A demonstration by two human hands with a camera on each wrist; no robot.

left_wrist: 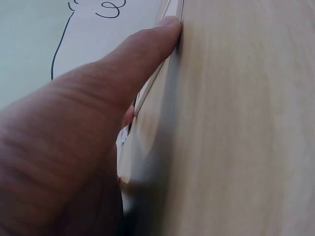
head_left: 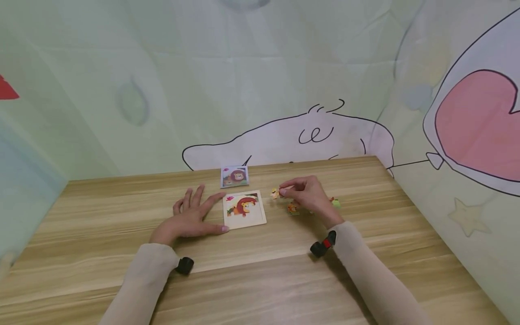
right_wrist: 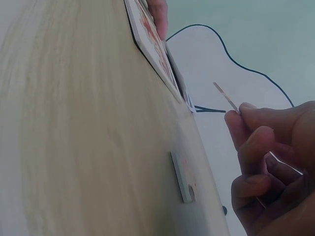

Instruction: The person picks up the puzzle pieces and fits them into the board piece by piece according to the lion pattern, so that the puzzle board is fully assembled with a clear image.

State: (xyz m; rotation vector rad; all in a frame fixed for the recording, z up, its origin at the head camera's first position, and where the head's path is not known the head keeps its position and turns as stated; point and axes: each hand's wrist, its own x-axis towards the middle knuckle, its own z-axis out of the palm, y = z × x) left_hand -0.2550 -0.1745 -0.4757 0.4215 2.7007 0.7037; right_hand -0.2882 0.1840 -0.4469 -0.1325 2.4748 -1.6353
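Note:
A square puzzle board (head_left: 245,220) with a partly filled lion picture lies on the table. My left hand (head_left: 191,219) rests at its left side, fingers spread, with the thumb at the near left corner and the index fingertip at the far left corner. My right hand (head_left: 306,194) pinches a thin puzzle piece (head_left: 274,193) between thumb and fingertips, right of the board and raised above the table; the right wrist view shows this piece (right_wrist: 225,96) edge-on. Below that hand lies another puzzle piece (head_left: 292,208), orange and green, with more pieces partly hidden behind the hand.
Behind the board lies a square lion picture card (head_left: 234,177), near the table's far edge. A green puzzle piece (head_left: 335,203) shows past the right wrist. The wood-grain table (head_left: 252,275) meets a printed cloth backdrop (head_left: 162,90) at the back and right.

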